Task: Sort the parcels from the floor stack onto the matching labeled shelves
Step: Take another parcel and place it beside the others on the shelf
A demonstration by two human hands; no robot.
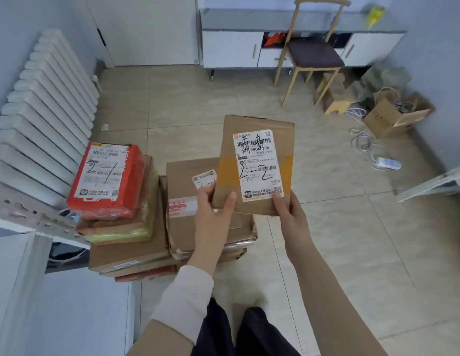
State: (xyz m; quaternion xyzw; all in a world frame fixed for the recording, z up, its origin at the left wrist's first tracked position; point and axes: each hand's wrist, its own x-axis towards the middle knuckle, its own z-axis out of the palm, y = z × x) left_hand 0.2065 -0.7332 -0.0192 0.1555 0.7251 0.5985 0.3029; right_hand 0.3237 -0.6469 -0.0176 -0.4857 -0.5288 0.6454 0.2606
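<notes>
A person holds a flat brown cardboard parcel (227,150) in the air in front of the body, its labelled face turned toward the camera, above the beige tiled floor (326,227) and just right of the floor stack. The left hand (214,204) grasps the lower left corner, thumb on the front and fingers behind. The right hand (288,211) grasps the lower right corner, thumb pressed on the bottom edge of the white shipping label (257,160). That label carries barcodes, print and handwritten marks reading "2-2". The other parcels stand on the floor to the left in two piles that touch. A red wrapped parcel (131,176) hand-marked "2-1" tops the left pile, and a large brown cardboard box (185,176) with a small white sticker tops the right pile, partly hidden behind the left hand. A white ribbed radiator (44,111) lines the left wall, with a perforated white metal rail (23,214) in front of it. Farther back, a wooden chair with a dark seat (313,53) stands before a white cabinet (231,47). At the right, an open cardboard box (383,119) and a white power strip (388,163) lie on the floor.
</notes>
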